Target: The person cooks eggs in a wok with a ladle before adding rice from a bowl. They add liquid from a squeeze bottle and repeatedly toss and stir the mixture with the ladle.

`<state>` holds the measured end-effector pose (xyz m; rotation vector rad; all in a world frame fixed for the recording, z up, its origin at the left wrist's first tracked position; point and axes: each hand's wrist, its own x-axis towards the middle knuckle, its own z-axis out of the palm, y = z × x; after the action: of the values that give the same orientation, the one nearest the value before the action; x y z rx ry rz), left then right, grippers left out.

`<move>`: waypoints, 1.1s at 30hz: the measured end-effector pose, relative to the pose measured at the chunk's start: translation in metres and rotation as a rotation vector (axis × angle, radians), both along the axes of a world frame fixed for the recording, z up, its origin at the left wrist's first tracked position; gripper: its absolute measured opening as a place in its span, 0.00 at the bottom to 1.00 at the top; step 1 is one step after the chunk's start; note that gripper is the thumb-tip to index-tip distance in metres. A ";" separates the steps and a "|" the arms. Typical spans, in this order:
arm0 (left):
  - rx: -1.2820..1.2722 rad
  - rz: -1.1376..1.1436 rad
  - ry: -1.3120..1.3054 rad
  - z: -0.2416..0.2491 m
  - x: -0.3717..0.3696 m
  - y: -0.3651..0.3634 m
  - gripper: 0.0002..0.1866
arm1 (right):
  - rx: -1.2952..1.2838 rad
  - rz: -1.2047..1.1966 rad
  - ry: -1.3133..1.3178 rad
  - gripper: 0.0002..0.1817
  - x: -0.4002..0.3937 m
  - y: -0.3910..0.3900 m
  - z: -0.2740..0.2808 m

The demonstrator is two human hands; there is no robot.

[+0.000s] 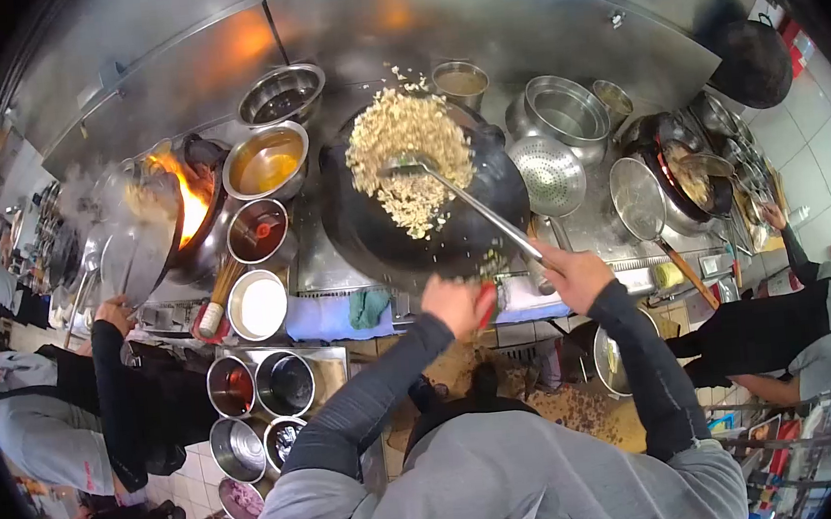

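A large dark wok [364,239] is in front of me, with fried rice [410,136] spread up its far side and some grains loose above it. My left hand [450,303] is closed at the wok's near edge, where a red piece [486,305] shows beside the fingers; the exact grip is partly hidden. My right hand [577,275] is wrapped around the long handle of a metal ladle [480,209]. The ladle's bowl lies against the rice. A few grains look scattered near the wok's right front rim.
Left of the wok stand pots of yellow liquid [269,161], red sauce [258,230] and white contents [258,305]. A perforated skimmer [549,177] and a steel pot [565,108] are on the right. Flames [193,200] rise by a co-worker's wok; another person [797,325] works at right.
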<state>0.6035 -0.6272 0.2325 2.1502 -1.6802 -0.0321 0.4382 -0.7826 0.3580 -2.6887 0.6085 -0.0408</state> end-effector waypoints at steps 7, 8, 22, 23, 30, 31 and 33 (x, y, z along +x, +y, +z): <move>0.211 -0.059 0.212 0.039 0.020 -0.007 0.23 | -0.061 0.131 0.379 0.26 -0.094 -0.005 0.159; 0.164 -0.054 0.154 0.067 0.016 -0.002 0.22 | -0.078 0.135 0.368 0.26 -0.089 -0.004 0.166; 0.009 0.046 0.042 0.009 0.039 -0.038 0.21 | -0.044 -0.182 -0.161 0.26 -0.029 0.007 -0.039; 0.001 0.058 0.044 0.024 0.047 -0.040 0.21 | -0.012 -0.248 -0.150 0.28 -0.046 0.019 -0.046; -0.158 0.133 -0.055 -0.032 0.101 -0.052 0.19 | 0.180 -0.375 -0.122 0.20 -0.046 0.017 -0.290; -0.158 0.184 -0.047 -0.037 0.105 -0.049 0.19 | 0.180 -0.388 -0.139 0.18 -0.038 0.018 -0.277; -0.050 0.223 -0.017 -0.036 0.104 -0.046 0.17 | 0.182 -0.398 -0.147 0.17 -0.033 0.021 -0.234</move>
<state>0.7075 -0.6735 0.1964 2.2917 -1.4250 0.0919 0.4049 -0.7617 0.1241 -2.3291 1.0349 -0.2732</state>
